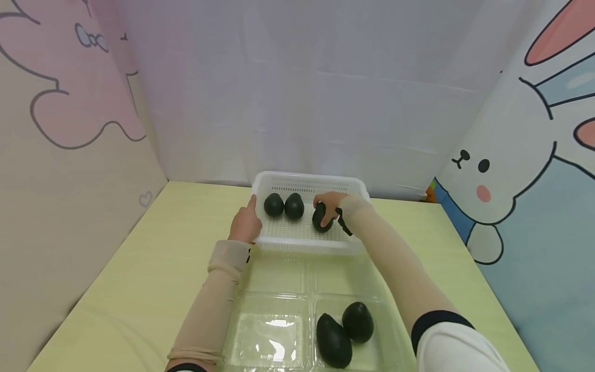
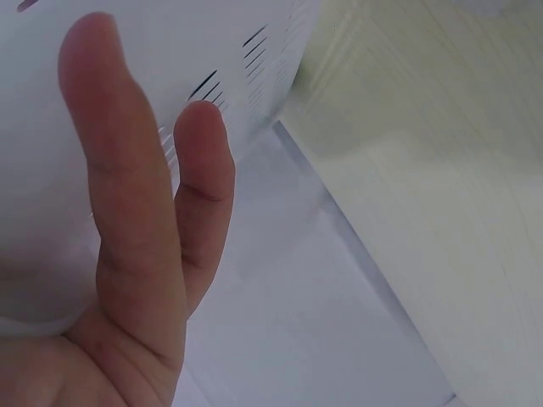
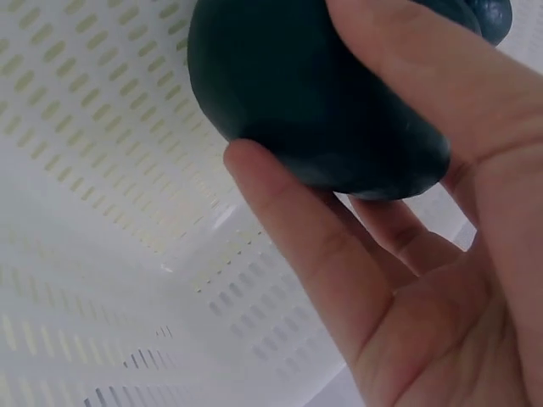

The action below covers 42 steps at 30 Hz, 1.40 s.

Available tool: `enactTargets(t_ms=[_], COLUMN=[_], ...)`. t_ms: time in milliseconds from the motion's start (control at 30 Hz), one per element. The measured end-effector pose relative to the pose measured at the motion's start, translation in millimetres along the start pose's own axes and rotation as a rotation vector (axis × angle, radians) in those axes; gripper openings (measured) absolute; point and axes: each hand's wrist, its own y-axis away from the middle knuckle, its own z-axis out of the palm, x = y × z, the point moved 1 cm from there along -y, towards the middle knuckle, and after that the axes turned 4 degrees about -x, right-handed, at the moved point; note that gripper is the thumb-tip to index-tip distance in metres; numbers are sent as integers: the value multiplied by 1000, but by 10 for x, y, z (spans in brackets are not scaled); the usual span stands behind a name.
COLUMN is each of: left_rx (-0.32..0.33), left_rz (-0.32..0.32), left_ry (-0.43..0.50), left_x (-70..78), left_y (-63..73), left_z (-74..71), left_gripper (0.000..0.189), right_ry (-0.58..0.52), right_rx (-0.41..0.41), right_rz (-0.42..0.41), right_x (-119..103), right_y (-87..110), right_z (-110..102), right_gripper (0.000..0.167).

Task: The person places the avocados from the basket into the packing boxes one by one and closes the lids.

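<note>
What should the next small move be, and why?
Probably lift the held avocado straight up from the white basket: the right hand grips it, the left hand is at the basket's side, and two other avocados lie in the clear tray. I can't tell picking up from setting down, though.

There are five avocados (image 1: pixel 294 206), one basket (image 1: pixel 309 245), one tray (image 1: pixel 265 336), one table (image 1: pixel 139 274).

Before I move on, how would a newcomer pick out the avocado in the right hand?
At the far edge of the pale yellow table sits a white perforated basket. Inside, look for the rightmost dark avocado. It alone is gripped by the right hand, while the other two avocados sit side by side to its left, unheld.
</note>
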Motion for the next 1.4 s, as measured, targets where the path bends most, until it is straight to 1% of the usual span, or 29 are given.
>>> enactTargets(t_ms=[200,500,833,1133,1400], left_rx=[13,18,21,13,10], left_rz=[7,18,9,-2,5], left_ry=[-6,-12,-20,-7,-7], left_x=[-8,-20,-13,2,28], left_y=[7,-10,-1,26,51], left_z=[11,12,3,0,-26], left_gripper=[73,73,73,72,72], right_ry=[21,81,181,194,194], right_rx=[27,0,41,45,57], right_rz=[-36,-75,-171,-172,-193], right_x=[31,17,-4,-39,-40], right_y=[-38,-3,79,103,182], right_z=[19,1,-3,13,-56], right_gripper=[66,59,55,57,59])
